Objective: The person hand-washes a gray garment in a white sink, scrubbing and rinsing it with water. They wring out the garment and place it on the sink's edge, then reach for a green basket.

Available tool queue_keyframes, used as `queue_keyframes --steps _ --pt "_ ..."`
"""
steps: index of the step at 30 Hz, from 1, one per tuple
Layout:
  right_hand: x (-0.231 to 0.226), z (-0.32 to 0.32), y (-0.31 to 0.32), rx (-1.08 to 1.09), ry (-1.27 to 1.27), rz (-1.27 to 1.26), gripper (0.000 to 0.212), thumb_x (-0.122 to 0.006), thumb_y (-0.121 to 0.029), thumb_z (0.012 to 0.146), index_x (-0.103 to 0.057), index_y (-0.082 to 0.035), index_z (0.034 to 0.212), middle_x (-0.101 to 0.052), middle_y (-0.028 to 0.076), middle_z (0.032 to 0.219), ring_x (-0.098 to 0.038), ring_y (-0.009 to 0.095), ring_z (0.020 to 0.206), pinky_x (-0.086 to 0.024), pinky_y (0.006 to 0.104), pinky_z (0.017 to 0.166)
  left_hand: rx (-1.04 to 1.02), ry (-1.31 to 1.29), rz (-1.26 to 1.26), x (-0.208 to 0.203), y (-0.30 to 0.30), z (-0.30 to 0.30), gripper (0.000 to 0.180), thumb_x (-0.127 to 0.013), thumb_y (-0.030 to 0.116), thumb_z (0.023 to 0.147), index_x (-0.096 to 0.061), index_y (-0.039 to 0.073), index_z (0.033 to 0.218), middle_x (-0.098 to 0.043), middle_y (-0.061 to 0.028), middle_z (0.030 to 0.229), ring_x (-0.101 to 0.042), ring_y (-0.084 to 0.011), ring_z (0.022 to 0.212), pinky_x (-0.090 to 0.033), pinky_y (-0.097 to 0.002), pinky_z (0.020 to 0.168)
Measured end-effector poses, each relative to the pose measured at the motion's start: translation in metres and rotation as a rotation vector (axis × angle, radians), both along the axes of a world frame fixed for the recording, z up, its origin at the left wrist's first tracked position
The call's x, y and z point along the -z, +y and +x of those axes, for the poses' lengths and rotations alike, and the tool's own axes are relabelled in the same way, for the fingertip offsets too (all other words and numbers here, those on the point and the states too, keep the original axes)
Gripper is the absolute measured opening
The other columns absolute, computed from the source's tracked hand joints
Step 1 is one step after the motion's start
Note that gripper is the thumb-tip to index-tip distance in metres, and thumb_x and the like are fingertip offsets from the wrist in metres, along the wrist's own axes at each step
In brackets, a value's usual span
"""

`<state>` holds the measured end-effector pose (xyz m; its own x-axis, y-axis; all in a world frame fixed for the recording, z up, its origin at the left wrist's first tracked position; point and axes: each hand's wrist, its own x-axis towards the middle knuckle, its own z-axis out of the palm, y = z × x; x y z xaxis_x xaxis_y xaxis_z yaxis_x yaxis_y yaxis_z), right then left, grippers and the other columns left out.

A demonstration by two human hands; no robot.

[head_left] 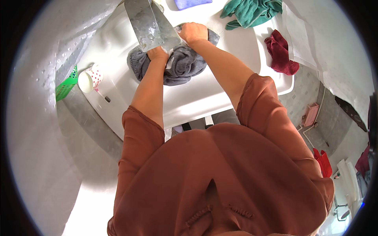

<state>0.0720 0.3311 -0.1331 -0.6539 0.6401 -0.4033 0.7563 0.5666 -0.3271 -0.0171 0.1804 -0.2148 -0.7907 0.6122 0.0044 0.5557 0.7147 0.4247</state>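
Observation:
A bunched grey garment [186,63] with a gathered edge lies wet in the white washbasin [189,103]. My right hand [194,32] is closed in a fist on its far right part. On the left, my left hand [158,54] is curled into the fabric, its fingertips hidden by the folds and by a shiny grey panel [145,23] that juts over the basin. White foam or a pale patch shows on the cloth between the two hands.
Left on the basin's rim are a dotted cup [95,76] and a small pink-handled brush [103,95], near a green basket [67,84]. A green cloth [254,12], a dark red cloth [280,53] and a purple-blue item [193,3] lie along the far and right edges.

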Motion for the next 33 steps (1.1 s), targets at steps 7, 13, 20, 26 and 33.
queue_keyframes --steps 7,13,20,26,33 --pt "0.007 0.042 -0.003 0.124 0.35 -0.097 0.055 -0.057 -0.065 0.078 -0.073 -0.018 0.103 -0.071 0.011 0.097 -0.064 0.029 0.097 -0.048 0.0409 0.087 0.137 -0.302 -0.13 -0.055 -0.005 0.0 0.054 -0.064 0.05 0.081 -0.061 0.006 0.113 -0.067 -0.0214 0.096 -0.063 -0.0395 0.092 -0.048 -0.0453 0.08" --pt "-0.069 0.13 -0.048 -0.169 0.573 0.056 0.054 -0.063 -0.06 0.079 -0.065 -0.016 0.11 -0.063 0.006 0.102 -0.051 0.029 0.101 -0.036 0.0439 0.091 0.355 -0.091 0.14 -0.149 -0.072 0.093 0.071 -0.071 0.049 0.075 -0.05 0.005 0.128 -0.06 -0.0147 0.103 -0.055 -0.034 0.098 -0.038 -0.0451 0.089" --pt "-0.043 0.137 -0.093 -0.271 0.273 0.206 0.053 -0.062 -0.058 0.079 -0.057 -0.012 0.105 -0.056 0.007 0.097 -0.051 0.028 0.097 -0.036 0.0446 0.078 0.342 0.137 -0.217 -0.11 -0.075 0.133 0.097 -0.078 0.052 0.061 -0.04 0.008 0.138 -0.048 -0.0145 0.115 -0.043 -0.0322 0.11 -0.031 -0.0549 0.092" --pt "-0.026 0.078 -0.054 -0.255 0.175 0.153 0.04 -0.055 -0.051 0.087 -0.059 -0.012 0.097 -0.068 0.012 0.083 -0.063 0.03 0.087 -0.044 0.0439 0.075 0.404 0.013 -0.224 -0.096 -0.032 0.075 0.077 -0.076 0.057 0.062 -0.052 0.007 0.116 -0.061 -0.0102 0.098 -0.058 -0.0306 0.095 -0.044 -0.0467 0.074" --pt "-0.012 0.044 -0.029 -0.155 0.167 0.105 0.025 -0.06 -0.033 0.078 -0.067 -0.016 0.095 -0.069 0.012 0.073 -0.068 0.03 0.072 -0.052 0.0414 0.067 0.504 -0.096 -0.164 -0.081 -0.014 0.033 0.059 -0.073 0.06 0.067 -0.059 0.008 0.092 -0.066 -0.0177 0.077 -0.064 -0.0378 0.072 -0.051 -0.0449 0.064"
